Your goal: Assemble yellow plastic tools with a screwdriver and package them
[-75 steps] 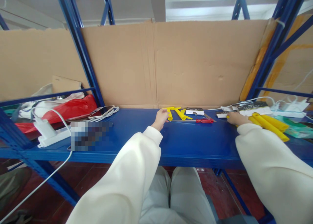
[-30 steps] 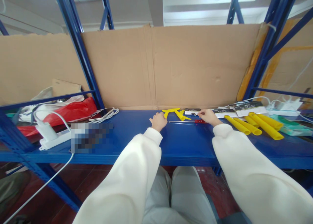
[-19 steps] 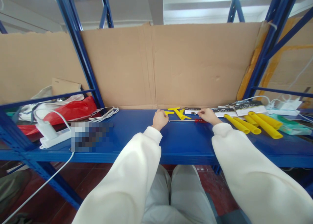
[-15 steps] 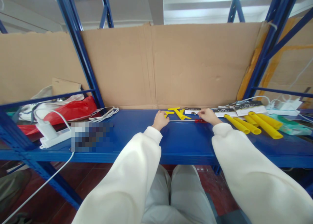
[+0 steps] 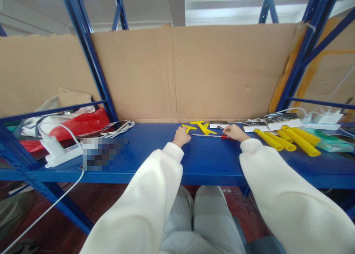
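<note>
My left hand (image 5: 181,136) is closed on a yellow T-shaped piece (image 5: 190,127), whose flared end shows beyond the fingers. Just right of it, more yellow T-shaped plastic pieces (image 5: 204,128) lie close together. My right hand (image 5: 235,132) rests low over the table with thumb and fingertips pinched together; what is between them is too small to make out. A screwdriver (image 5: 206,135) lies crosswise in front of the yellow pieces, its shaft pointing left and its red handle partly under my right hand. A small black-and-white card (image 5: 218,124) lies behind the fingertips.
Several yellow tubes (image 5: 302,141) and black-and-white packages (image 5: 284,121) lie at right, beside a teal packet (image 5: 334,141). Leftward are a white power strip (image 5: 65,154), cables (image 5: 122,128) and a red bag (image 5: 84,123). Cardboard (image 5: 222,72) closes the back of the blue table (image 5: 155,150).
My right hand has shifted slightly left, with its fingertips still pinched. My left hand keeps its hold on the yellow piece, almost unmoved.
</note>
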The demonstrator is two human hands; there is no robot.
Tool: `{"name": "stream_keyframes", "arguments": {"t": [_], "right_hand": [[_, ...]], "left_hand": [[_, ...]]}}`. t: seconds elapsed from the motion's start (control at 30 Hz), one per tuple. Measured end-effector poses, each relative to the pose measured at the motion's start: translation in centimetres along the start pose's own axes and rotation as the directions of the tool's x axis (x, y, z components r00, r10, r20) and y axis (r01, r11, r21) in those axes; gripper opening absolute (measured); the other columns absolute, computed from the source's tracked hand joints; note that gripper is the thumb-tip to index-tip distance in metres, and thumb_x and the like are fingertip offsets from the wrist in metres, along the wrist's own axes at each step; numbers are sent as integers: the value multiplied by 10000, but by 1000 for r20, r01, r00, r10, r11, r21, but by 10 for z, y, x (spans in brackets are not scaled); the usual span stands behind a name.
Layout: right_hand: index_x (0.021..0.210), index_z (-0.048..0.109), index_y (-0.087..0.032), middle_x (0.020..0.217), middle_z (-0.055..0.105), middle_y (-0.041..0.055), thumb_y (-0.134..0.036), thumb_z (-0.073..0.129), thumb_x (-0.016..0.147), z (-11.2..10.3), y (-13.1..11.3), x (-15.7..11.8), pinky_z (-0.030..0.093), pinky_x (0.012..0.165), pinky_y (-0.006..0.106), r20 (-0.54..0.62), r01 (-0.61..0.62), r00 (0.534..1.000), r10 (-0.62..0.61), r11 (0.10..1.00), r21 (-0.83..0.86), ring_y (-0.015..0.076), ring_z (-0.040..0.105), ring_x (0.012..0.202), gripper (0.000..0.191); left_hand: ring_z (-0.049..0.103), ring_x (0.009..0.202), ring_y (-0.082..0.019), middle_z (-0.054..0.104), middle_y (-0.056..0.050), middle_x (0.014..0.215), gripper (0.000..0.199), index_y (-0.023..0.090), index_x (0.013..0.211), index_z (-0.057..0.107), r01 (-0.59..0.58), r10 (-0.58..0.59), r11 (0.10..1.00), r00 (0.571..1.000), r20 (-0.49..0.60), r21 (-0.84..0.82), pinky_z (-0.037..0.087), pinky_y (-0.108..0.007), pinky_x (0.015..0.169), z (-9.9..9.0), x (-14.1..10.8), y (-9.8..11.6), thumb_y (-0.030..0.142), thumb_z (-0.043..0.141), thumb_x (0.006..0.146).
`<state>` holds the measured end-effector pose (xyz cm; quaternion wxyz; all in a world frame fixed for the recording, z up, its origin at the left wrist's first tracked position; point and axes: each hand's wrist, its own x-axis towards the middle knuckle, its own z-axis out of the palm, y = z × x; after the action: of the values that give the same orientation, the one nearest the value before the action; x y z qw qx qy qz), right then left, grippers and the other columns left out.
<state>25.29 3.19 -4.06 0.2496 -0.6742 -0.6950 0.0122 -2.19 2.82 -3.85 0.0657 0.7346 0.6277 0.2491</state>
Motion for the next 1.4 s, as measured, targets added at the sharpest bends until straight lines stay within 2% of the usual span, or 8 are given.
{"name": "stream_keyframes", "arguments": {"t": [0.17,0.33,0.6,0.73,0.83,1.0,1.13,1.4], "right_hand": [[751,744,-187,843,786,70,-136,568,842,-3,-4,-1,469,702,218,60,9,998,2,985,-175,186,712,811,205],[833,764,-191,909,784,89,-158,564,853,-8,-2,-2,476,727,250,91,-26,995,51,966,-256,214,710,876,203],[980,762,-197,1107,747,147,-285,562,892,-22,12,-10,498,861,381,-10,-223,972,234,912,-345,298,685,1052,235],[973,747,-178,1192,710,183,-448,516,924,-24,15,-10,479,908,467,-25,-285,956,294,899,-334,340,653,1108,359],[964,739,-175,1182,711,184,-473,522,916,-24,17,-7,469,929,488,-4,-324,941,338,898,-299,347,646,1121,371],[917,733,-171,1051,731,187,-470,500,911,-21,21,-3,465,938,524,8,-351,931,366,899,-263,351,655,1091,379],[913,725,-161,1058,723,206,-541,479,900,-18,24,-1,436,956,581,-35,-372,926,376,890,-262,368,648,1088,454],[1091,721,-105,1123,706,266,-644,476,888,-15,23,1,421,973,624,-61,-455,889,455,856,-246,397,645,1112,626]], "left_hand": [[577,1265,-287,572,-162,1377,479,183,1345,569,91,-90,993,996,-7,79,471,-371,996,-7,-8,5,159,562,867],[555,1285,-286,556,-158,1386,479,203,1343,558,70,-69,988,998,-14,134,472,-394,1004,-8,-11,6,140,541,868],[544,1294,-258,556,-145,1396,518,197,1351,562,14,-15,987,1000,1,161,460,-357,1025,-7,-10,5,94,526,844],[525,1321,-293,574,-135,1389,523,237,1347,572,52,-51,988,999,-10,145,440,-448,1046,-8,-12,8,126,540,836],[526,1322,-313,590,-138,1378,504,247,1344,579,80,-79,988,997,-12,132,430,-488,1049,-8,-11,8,165,540,849],[545,1311,-297,594,-136,1394,486,234,1355,567,91,-92,986,996,1,141,450,-456,1038,-7,-9,4,183,526,874],[588,1262,-275,622,-156,1361,485,197,1351,566,95,-101,983,994,30,156,484,-395,1004,-8,-8,2,153,526,869],[543,1313,-309,593,-201,1394,477,169,1345,548,155,-164,964,986,29,214,440,-443,1034,-12,-16,10,184,507,870]]}}
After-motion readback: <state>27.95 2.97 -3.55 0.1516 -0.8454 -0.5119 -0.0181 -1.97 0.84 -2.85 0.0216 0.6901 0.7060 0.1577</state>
